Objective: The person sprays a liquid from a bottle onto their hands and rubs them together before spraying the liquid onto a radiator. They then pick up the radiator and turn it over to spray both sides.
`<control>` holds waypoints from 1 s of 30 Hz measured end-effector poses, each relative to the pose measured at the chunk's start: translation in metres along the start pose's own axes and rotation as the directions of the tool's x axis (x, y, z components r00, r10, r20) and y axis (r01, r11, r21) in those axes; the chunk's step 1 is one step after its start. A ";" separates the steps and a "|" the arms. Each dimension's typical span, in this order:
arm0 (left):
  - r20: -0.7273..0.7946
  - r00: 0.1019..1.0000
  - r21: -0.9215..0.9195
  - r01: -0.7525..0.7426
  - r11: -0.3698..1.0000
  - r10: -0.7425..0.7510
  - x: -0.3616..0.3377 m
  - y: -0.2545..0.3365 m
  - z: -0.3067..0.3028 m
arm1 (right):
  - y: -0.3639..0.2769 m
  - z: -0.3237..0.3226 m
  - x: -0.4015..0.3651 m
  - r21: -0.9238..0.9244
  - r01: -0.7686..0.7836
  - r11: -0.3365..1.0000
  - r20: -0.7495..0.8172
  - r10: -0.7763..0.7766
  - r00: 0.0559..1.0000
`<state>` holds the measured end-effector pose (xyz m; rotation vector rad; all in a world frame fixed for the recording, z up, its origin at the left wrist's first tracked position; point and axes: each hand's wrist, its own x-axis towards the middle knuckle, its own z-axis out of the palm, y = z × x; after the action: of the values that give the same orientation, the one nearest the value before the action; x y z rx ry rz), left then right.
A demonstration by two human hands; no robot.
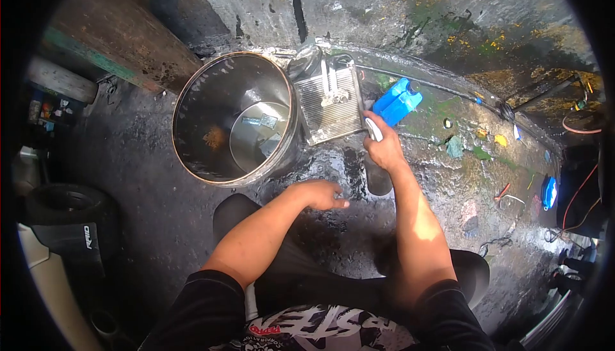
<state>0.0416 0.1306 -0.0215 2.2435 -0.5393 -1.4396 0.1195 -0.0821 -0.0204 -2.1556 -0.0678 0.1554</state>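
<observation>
My right hand (385, 150) is closed around a small white object (373, 129) beside the right edge of a finned metal radiator core (311, 111); most of the object is hidden by the fingers. The core leans beside a drum, with two pale pipes (329, 82) across its face. Just beyond my right hand lies a blue plastic container (398, 102). My left hand (320, 195) hovers above my lap, between my knees, its fingers loosely apart and holding nothing. It is nearest to the drum (195, 133), which has liquid and floating scraps at its bottom.
A thick rusty post (128, 31) stands behind the drum. To the left is a tire (73, 213). The ground is wet and dirty, with scraps and a rag (454, 146) on the right. A stained wall (384, 18) rises at the back. Hoses (580, 181) hang at far right.
</observation>
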 end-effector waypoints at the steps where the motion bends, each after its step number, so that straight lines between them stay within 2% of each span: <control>1: -0.001 1.000 0.007 -0.014 1.000 0.014 0.001 0.002 0.000 | -0.001 -0.001 -0.005 -0.016 -0.002 1.000 -0.001 0.002 1.000; 4: 0.024 0.999 0.031 -0.027 0.999 0.026 0.008 0.009 -0.001 | -0.001 -0.010 -0.013 0.088 -0.141 0.986 0.155 0.126 0.980; 8: 0.059 0.998 0.064 -0.037 0.997 0.033 0.014 0.019 -0.005 | 0.020 -0.004 -0.025 -0.023 0.015 1.000 0.015 -0.015 1.000; 12: 0.050 0.998 0.093 -0.048 0.995 0.044 0.017 0.025 -0.005 | 0.003 -0.016 -0.036 0.007 -0.173 0.985 0.179 0.169 0.969; 13: 0.050 0.998 0.090 -0.051 0.995 0.047 0.019 0.026 -0.004 | 0.006 -0.016 -0.039 0.037 -0.153 0.988 0.186 0.144 0.972; 16: 0.036 0.997 0.092 -0.064 0.994 0.061 0.024 0.025 0.000 | 0.018 -0.008 -0.047 -0.037 -0.020 0.999 0.055 0.022 0.998; 20: 0.051 0.995 0.111 -0.092 0.990 0.086 0.022 0.031 -0.004 | 0.016 -0.010 -0.055 -0.009 -0.087 0.996 0.081 0.087 0.993; 21: 0.050 0.994 0.107 -0.100 0.989 0.095 0.024 0.032 -0.003 | 0.013 -0.012 -0.056 0.024 -0.149 0.989 0.130 0.145 0.981; 24: 0.040 0.994 0.100 -0.109 0.989 0.105 0.025 0.029 -0.002 | 0.017 -0.009 -0.059 0.073 -0.144 0.987 0.147 0.133 0.980; 27: 0.030 0.994 0.095 -0.105 0.990 0.102 0.025 0.029 -0.001 | 0.028 -0.002 -0.060 0.028 -0.010 1.000 0.015 0.009 1.000; 30: 0.010 0.996 0.083 -0.095 0.992 0.094 0.024 0.031 -0.002 | 0.025 -0.006 -0.060 0.058 -0.135 0.989 0.100 0.128 0.987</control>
<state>0.0497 0.0924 -0.0219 2.2456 -0.7102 -1.4016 0.0602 -0.1070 -0.0326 -2.0873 0.0242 0.3338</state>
